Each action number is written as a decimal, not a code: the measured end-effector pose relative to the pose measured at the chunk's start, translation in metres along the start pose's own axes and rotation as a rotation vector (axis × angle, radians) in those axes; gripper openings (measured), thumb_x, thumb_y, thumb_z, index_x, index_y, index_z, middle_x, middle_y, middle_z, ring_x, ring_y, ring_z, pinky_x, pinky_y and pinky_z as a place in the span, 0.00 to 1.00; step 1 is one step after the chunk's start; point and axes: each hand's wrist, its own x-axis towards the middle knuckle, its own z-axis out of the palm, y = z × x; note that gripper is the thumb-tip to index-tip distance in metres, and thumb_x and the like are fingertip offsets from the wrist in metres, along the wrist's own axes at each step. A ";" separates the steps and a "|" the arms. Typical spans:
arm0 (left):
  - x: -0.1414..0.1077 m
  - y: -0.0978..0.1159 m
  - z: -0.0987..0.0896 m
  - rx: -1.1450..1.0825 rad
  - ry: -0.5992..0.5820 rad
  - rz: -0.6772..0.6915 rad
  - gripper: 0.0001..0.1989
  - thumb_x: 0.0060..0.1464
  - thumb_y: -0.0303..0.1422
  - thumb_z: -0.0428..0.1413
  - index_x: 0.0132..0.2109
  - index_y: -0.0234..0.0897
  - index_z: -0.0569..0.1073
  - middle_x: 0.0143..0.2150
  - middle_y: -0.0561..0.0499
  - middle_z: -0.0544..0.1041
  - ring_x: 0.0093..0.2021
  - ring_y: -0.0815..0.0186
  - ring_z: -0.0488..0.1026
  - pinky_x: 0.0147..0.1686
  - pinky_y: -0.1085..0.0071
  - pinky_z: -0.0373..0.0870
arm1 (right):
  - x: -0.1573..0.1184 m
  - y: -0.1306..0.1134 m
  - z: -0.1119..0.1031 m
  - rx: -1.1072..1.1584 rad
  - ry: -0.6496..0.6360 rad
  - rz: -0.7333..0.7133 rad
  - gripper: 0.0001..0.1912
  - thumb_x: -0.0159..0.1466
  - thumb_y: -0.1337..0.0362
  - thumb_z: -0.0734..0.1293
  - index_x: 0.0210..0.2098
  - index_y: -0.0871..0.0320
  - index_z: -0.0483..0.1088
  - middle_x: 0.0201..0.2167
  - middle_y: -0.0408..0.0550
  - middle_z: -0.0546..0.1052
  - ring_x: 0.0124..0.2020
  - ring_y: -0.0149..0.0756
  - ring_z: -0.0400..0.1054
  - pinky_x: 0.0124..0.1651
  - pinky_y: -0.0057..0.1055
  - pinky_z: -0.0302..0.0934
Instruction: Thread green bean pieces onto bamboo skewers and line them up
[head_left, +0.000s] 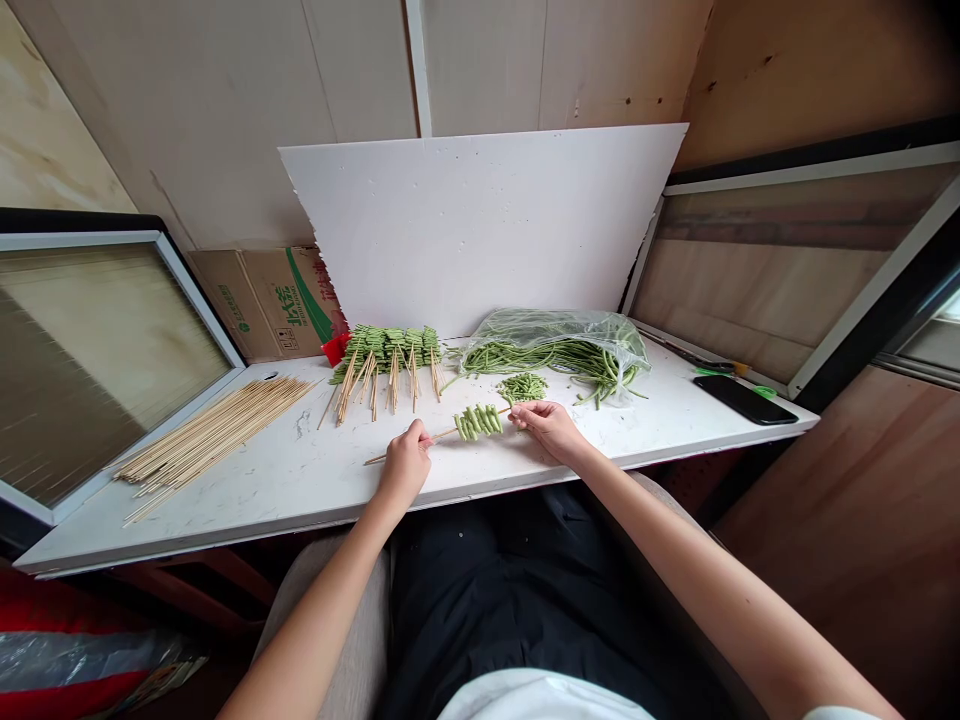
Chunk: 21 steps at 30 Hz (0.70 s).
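Over the front of the white table, my left hand is closed on a wooden skewer. Green bean pieces are threaded side by side along that skewer. At its far end the fingers of my right hand pinch together beside the bean pieces; whether they hold the skewer tip or a bean piece is too small to tell. Just behind lies a small pile of cut bean pieces. Bundles of filled bean skewers are stacked behind my left hand, their bare sticks pointing forward.
Bare skewers lie spread on the table's left. Long green beans fill an open clear plastic bag at the back. A black phone rests at the right. A white board and a cardboard box stand behind.
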 end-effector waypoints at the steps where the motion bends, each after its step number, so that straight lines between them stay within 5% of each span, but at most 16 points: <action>1: 0.000 0.000 0.000 -0.001 0.001 0.003 0.12 0.58 0.19 0.52 0.33 0.42 0.64 0.32 0.51 0.79 0.33 0.60 0.74 0.35 0.68 0.63 | 0.000 0.000 0.000 -0.009 0.000 0.001 0.15 0.56 0.50 0.80 0.34 0.55 0.84 0.30 0.45 0.80 0.32 0.34 0.69 0.41 0.32 0.66; 14: 0.000 -0.005 0.002 -0.043 -0.064 0.001 0.12 0.56 0.18 0.51 0.33 0.42 0.66 0.32 0.51 0.78 0.34 0.61 0.76 0.35 0.70 0.64 | -0.006 -0.009 0.008 -0.157 0.004 0.003 0.17 0.54 0.49 0.80 0.32 0.56 0.83 0.36 0.50 0.84 0.39 0.41 0.75 0.45 0.35 0.66; 21: 0.001 -0.003 0.003 -0.069 0.023 -0.032 0.10 0.59 0.20 0.52 0.34 0.42 0.68 0.31 0.51 0.80 0.34 0.60 0.78 0.35 0.69 0.66 | -0.010 -0.016 0.030 -0.156 0.042 0.016 0.19 0.54 0.46 0.80 0.28 0.56 0.80 0.37 0.50 0.84 0.41 0.42 0.76 0.50 0.36 0.65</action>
